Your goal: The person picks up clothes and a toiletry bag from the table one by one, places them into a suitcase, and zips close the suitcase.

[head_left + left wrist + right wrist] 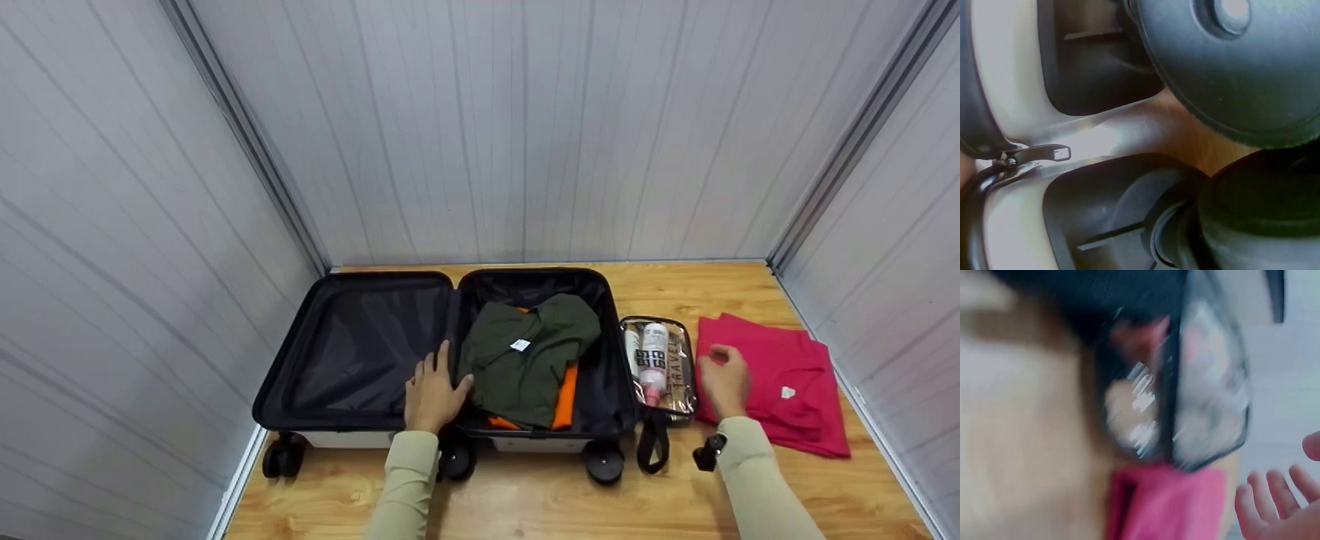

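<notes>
My left hand (433, 394) rests with straight fingers on the near middle edge of an opened suitcase (352, 427), where its two halves meet. Beside the thumb, a dark green shirt (495, 375) lies in the right half, over an orange garment (567, 397). Above a folded red shirt (806, 364) on the floor hovers my right hand (726, 381), its fingers loosely bent and nothing in them. A clear toiletry bag (681, 352) with a white-and-pink bottle (655, 349) stands just left of that hand. The right wrist view shows the bag (1207, 422) blurred, beside the loose fingers (1280, 492).
Black wheels (604, 461) stick out from the suitcase's near side. In the left wrist view, a zipper pull (1044, 153) hangs between the halves, close to a large wheel (1230, 84). Pale panel walls (525, 135) enclose the wooden floor (540, 502). A black strap (653, 446) trails from the bag.
</notes>
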The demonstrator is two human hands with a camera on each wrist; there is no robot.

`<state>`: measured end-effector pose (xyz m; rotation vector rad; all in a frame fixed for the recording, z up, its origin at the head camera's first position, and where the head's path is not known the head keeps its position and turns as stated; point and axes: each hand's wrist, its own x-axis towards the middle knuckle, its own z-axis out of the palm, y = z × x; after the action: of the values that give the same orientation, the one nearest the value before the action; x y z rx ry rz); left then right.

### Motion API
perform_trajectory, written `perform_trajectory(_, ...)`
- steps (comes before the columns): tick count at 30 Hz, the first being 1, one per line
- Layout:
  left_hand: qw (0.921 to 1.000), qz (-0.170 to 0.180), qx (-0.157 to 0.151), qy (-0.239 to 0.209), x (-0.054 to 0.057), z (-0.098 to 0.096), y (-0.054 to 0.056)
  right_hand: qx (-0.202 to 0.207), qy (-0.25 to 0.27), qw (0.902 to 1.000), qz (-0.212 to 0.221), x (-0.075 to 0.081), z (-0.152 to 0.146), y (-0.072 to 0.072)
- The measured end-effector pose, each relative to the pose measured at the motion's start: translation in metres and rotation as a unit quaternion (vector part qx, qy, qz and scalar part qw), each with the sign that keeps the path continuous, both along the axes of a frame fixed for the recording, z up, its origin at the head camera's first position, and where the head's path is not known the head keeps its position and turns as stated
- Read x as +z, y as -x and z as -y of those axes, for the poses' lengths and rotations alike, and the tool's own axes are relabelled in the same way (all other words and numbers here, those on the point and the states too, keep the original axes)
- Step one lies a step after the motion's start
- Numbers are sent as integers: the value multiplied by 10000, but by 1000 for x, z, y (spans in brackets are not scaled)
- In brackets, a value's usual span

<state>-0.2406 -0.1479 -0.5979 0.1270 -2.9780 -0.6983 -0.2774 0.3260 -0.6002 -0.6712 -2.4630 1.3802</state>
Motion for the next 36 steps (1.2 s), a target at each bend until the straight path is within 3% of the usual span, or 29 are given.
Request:
perform_trajectory(6, 10000, -50, -10, -12, -1, 1, 0, -85, -536, 9951, 830, -24, -27, -9)
perform_trajectory(9, 9999, -126, -20, -30, -2, 1, 0, 89, -878, 9891, 1175, -30, -34, -12)
perform_trajectory(16, 9997, -229, -68, -58, -2, 2, -1, 602, -1361, 9718, 1828, -33, -40, -17)
perform_trajectory(30, 9998, -88, -9, -174, 0, 1, -2, 572, -1811, 9452, 2656, -43, -41, -14)
perform_trajectory(33, 9999, -54, 11, -163, -1, 1, -2, 585, -2077, 9354, 2802, -45, -42, -13)
perform_trajectory(36, 9999, -35, 34, -122, 0, 3, -2, 736, -2637, 9181, 2866, -44, -42, -12)
